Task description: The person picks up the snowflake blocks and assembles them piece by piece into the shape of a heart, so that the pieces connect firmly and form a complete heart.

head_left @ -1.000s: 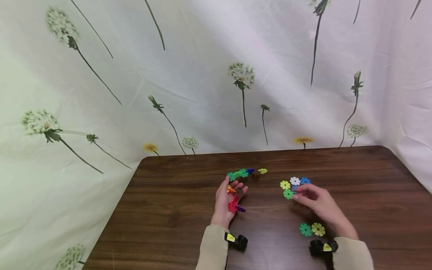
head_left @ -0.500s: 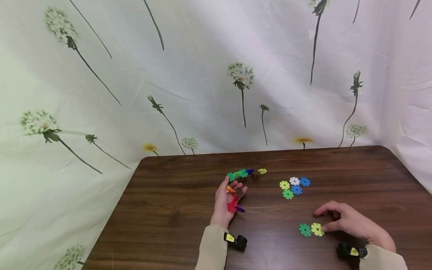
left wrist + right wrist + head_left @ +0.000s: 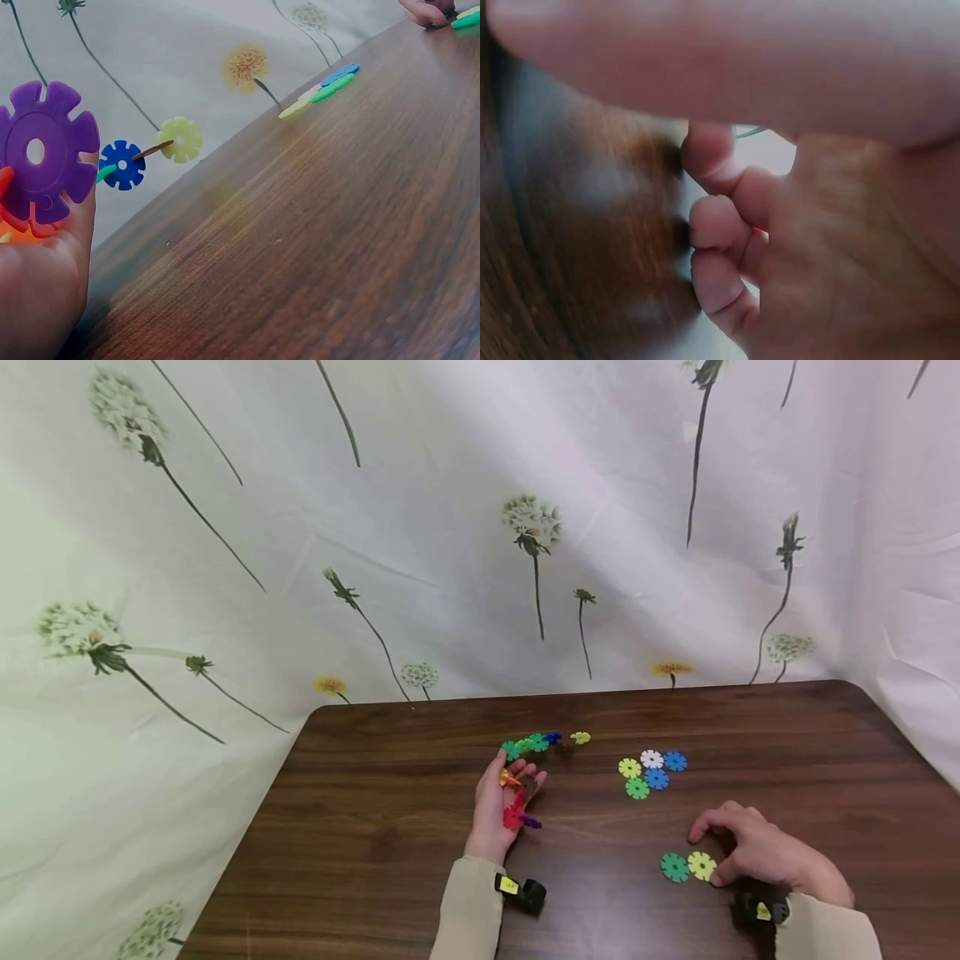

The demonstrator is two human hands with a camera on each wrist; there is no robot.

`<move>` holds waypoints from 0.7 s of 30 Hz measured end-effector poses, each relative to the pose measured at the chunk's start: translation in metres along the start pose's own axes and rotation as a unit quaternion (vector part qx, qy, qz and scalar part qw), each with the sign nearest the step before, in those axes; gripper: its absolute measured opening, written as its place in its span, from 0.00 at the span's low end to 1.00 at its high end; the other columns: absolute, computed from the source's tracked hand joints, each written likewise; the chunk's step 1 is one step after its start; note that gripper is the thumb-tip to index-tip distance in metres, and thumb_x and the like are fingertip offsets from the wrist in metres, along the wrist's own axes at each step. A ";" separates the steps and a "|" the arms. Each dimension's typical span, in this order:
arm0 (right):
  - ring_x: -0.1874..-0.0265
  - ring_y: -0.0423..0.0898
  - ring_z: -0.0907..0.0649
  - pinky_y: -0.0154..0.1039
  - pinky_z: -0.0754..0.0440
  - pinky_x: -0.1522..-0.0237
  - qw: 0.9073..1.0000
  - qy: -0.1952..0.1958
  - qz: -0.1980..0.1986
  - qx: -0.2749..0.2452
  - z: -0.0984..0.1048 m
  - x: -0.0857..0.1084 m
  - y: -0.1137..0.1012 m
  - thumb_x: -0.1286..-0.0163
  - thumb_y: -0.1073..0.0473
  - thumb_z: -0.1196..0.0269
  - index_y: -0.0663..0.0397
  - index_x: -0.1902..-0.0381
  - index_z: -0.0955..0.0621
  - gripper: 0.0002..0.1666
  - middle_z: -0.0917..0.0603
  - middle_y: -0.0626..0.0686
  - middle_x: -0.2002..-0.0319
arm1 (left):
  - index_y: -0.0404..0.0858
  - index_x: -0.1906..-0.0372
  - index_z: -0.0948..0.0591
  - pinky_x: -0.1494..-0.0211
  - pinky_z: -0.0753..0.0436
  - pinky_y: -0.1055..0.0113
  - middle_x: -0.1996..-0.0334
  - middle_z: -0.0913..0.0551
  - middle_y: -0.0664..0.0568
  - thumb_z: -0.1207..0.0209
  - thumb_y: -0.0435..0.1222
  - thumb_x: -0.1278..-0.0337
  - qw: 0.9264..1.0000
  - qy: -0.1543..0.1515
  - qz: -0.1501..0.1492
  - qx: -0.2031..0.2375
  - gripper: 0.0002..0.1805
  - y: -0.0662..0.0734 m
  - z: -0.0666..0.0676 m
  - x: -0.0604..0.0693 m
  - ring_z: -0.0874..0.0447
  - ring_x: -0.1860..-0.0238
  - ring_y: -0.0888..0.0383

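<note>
Low on the right of the tabletop [image 3: 390, 877], the fingers [image 3: 708, 820] of the right hand [image 3: 768, 852] are bending with a gap before the thumb, pinching nothing; the thumb is resting at the rim of a yellow disc [image 3: 697, 860], presumably because so thin a piece is offering little but its edge. A dark green disc [image 3: 669, 863] is lying just beside it, making two here. Palm up, the left hand [image 3: 493, 810] is cradling a chain [image 3: 534, 746] of slotted discs, its fingers curving loosely about it; whether the thumb is pressing one, I cannot tell. That cradle is likely sparing the joints, since only slots seem to be joining the pieces. Near the palm, a purple disc [image 3: 67, 150], a red disc [image 3: 513, 818] and an orange disc [image 3: 508, 777] are showing; beyond the thumb, six more are jutting out: three green, one blue, one brown, one yellow. The hand is hiding the full count. Farther off, five loose discs are lying flat in a cluster, easy to tell apart: one yellow [image 3: 626, 771], one white [image 3: 652, 754], one green [image 3: 637, 794], two blue [image 3: 676, 756]. Behind everything, a dandelion-printed cloth [image 3: 420, 485] is hanging.
</note>
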State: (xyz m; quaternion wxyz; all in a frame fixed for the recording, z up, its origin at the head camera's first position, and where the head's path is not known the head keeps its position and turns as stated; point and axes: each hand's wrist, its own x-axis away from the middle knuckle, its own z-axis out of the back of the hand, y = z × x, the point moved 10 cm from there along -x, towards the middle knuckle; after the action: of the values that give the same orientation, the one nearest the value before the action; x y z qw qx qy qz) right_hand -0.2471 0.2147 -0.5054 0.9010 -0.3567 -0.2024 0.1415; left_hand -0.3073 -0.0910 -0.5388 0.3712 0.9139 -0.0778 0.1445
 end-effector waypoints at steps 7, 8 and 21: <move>0.54 0.52 0.32 0.44 0.36 0.58 1.000 0.017 -0.010 0.024 0.002 0.000 -0.003 0.58 0.54 0.23 0.41 0.64 0.18 0.21 0.26 0.48 0.61 | 0.33 0.50 0.30 0.48 0.16 0.59 0.67 0.20 0.50 0.48 0.48 0.30 1.000 0.007 0.004 0.003 0.21 -0.001 0.002 -0.001 0.14 0.65 0.60; 0.54 0.52 0.32 0.46 0.36 0.58 0.999 0.020 -0.010 0.026 0.002 0.000 -0.003 0.58 0.54 0.23 0.41 0.64 0.18 0.21 0.26 0.48 0.61 | 0.33 0.50 0.30 0.48 0.16 0.59 0.67 0.20 0.50 0.49 0.48 0.30 1.000 0.007 0.004 0.002 0.21 -0.001 0.002 0.000 0.14 0.65 0.60; 0.66 0.41 0.32 0.37 0.37 0.65 0.999 0.035 0.010 0.007 0.003 -0.002 -0.005 0.60 0.55 0.22 0.47 0.67 0.20 0.21 0.28 0.49 0.67 | 0.32 0.47 0.31 0.49 0.16 0.60 0.67 0.19 0.50 0.48 0.48 0.30 1.000 0.007 0.006 -0.002 0.23 -0.001 0.001 0.001 0.14 0.66 0.60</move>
State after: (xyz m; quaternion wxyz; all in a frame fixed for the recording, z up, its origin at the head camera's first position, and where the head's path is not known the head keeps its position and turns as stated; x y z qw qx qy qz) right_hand -0.2498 0.2115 -0.5004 0.9084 -0.3571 -0.1663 0.1397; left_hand -0.3056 -0.0912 -0.5398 0.3730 0.9115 -0.0809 0.1531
